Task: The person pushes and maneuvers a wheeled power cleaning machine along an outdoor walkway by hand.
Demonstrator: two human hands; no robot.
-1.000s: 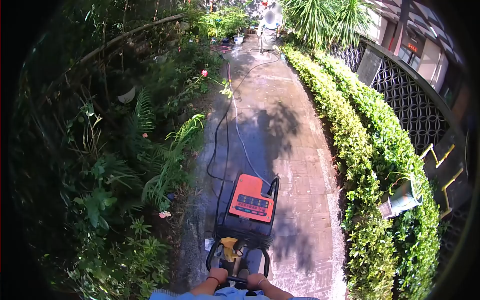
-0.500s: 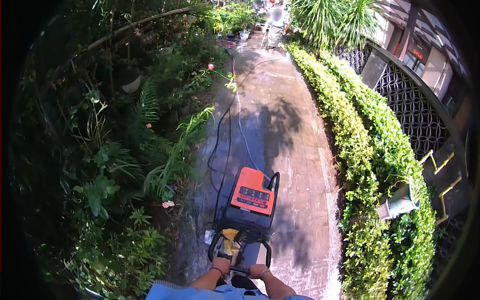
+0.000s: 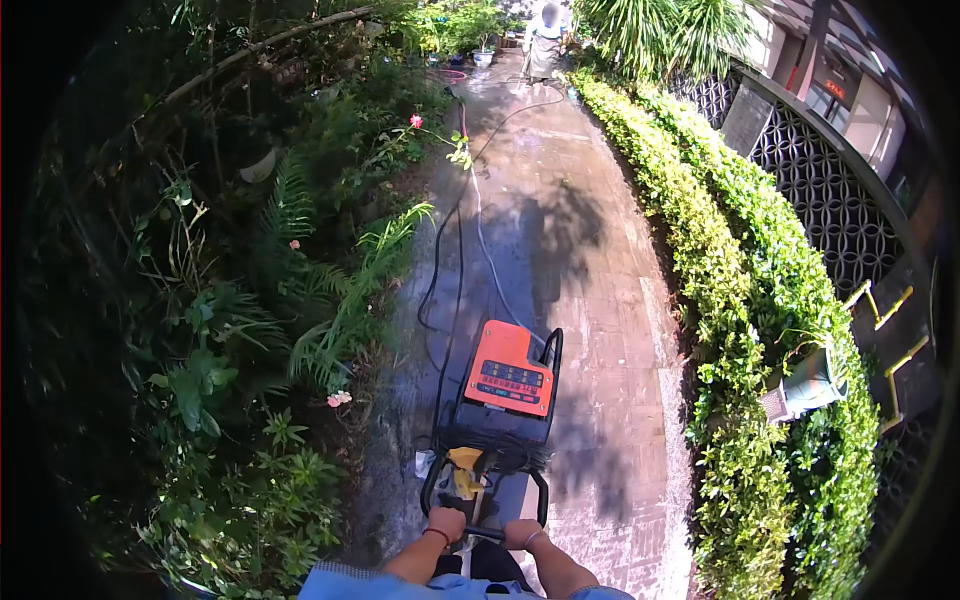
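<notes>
My left hand [image 3: 447, 523] is wrapped round the left part of a black handlebar [image 3: 484, 532], with a red band on the wrist. Round the right part of the same bar closes my right hand [image 3: 521, 535]. The bar belongs to a wheeled machine with an orange top panel [image 3: 511, 368] carrying dark labels, in front of me on the paving. Coiled black cable lies behind the panel, and a yellow item [image 3: 464, 470] hangs between panel and bar. A black tube frame stands at the machine's front right.
Hoses [image 3: 480, 230] run from the machine up the paved path [image 3: 610, 330]. A person [image 3: 544, 45] stands at the far end. Dense plants border the left; a clipped hedge [image 3: 720, 270] borders the right, with a tilted pot [image 3: 808, 390] on it.
My forearms reach further forward into view than a second ago. The machine sits slightly higher in view than one second ago. Both hands stay on the bar.
</notes>
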